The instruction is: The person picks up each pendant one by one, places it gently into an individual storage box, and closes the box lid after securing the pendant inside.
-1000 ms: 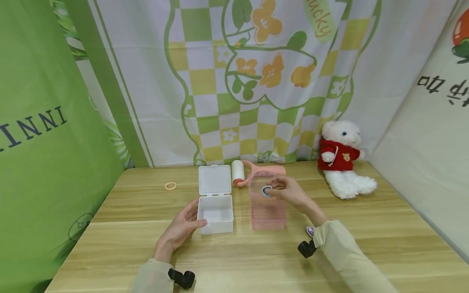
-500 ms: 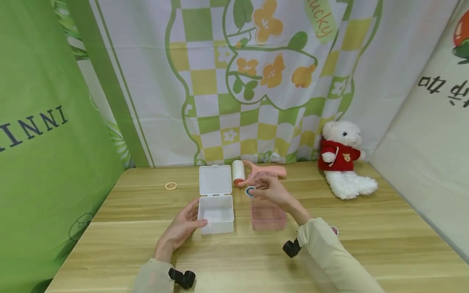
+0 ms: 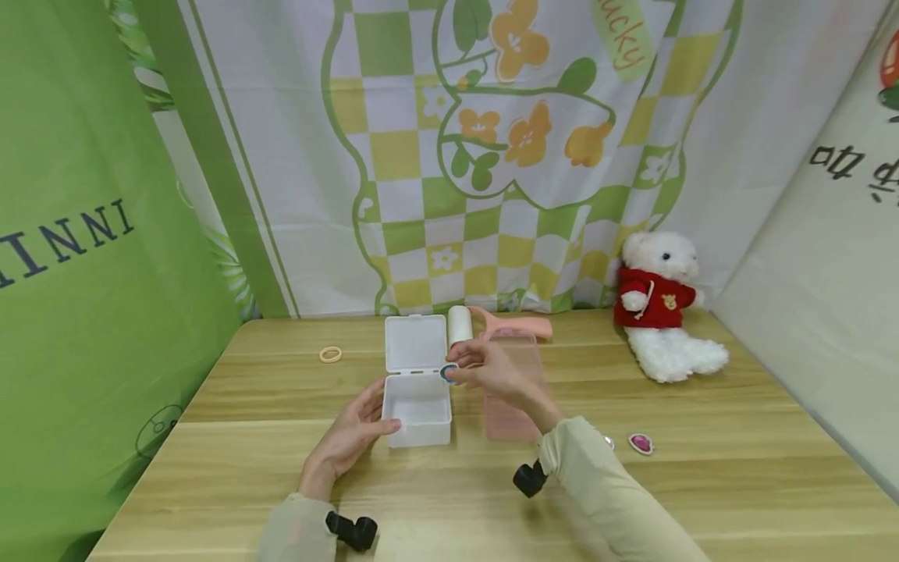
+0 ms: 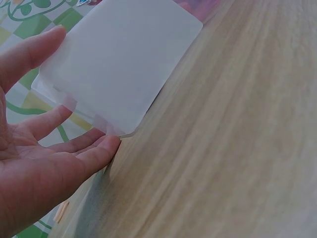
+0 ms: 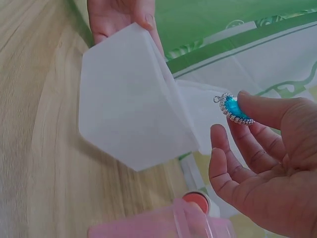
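A white box (image 3: 418, 434) with its lid raised stands on the table. My left hand (image 3: 349, 439) holds its left side, thumb at the front rim and fingers along the side; the left wrist view shows the box wall (image 4: 119, 64) between thumb and fingers. Between thumb and fingertips my right hand (image 3: 500, 379) pinches a blue gem pendant (image 3: 449, 374), just above the box's right side near the hinge. In the right wrist view the pendant (image 5: 235, 108) shows a beaded silver edge and a small loop.
A pink translucent box (image 3: 511, 421) lies under my right forearm, with a lint roller (image 3: 460, 324) behind. Two gems lie at the right, one a pink heart (image 3: 641, 444), one partly hidden by the sleeve. A yellow ring (image 3: 330, 355) and a white plush bear (image 3: 655, 304) lie farther off.
My right hand has moved left with the blue pendant, from above the pink box to the white box's right edge. The left hand keeps its hold. The pink heart has come into view.
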A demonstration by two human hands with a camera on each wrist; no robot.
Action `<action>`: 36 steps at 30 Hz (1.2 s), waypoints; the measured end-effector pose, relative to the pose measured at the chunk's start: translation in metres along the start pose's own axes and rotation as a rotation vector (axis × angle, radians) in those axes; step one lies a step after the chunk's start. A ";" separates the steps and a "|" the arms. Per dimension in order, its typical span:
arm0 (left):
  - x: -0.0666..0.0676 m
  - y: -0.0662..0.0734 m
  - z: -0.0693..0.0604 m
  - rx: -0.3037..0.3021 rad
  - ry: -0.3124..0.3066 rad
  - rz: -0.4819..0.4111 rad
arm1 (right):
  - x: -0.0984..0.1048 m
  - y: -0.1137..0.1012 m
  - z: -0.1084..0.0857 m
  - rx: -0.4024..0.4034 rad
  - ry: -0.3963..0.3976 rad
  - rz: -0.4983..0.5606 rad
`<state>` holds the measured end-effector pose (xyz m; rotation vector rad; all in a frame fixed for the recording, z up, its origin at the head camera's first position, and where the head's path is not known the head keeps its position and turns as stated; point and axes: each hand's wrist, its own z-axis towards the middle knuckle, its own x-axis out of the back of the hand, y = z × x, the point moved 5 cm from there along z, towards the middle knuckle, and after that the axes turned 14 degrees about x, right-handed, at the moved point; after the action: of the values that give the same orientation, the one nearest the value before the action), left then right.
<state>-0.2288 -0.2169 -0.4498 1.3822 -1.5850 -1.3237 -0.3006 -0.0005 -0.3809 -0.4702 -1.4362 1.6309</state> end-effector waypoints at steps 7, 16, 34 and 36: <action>0.000 0.000 0.000 0.000 -0.009 0.004 | -0.022 -0.003 0.012 -0.017 -0.031 0.020; 0.002 -0.002 0.001 0.010 0.027 0.025 | -0.047 -0.003 0.032 -0.004 -0.122 -0.060; 0.001 -0.001 0.002 0.022 0.008 0.003 | -0.074 0.000 0.053 0.072 -0.400 -0.607; 0.002 -0.001 0.002 0.023 0.012 -0.002 | -0.078 0.001 0.053 0.062 -0.422 -0.637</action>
<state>-0.2304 -0.2183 -0.4513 1.4030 -1.5957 -1.2997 -0.3004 -0.0943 -0.3889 0.3688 -1.6128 1.2776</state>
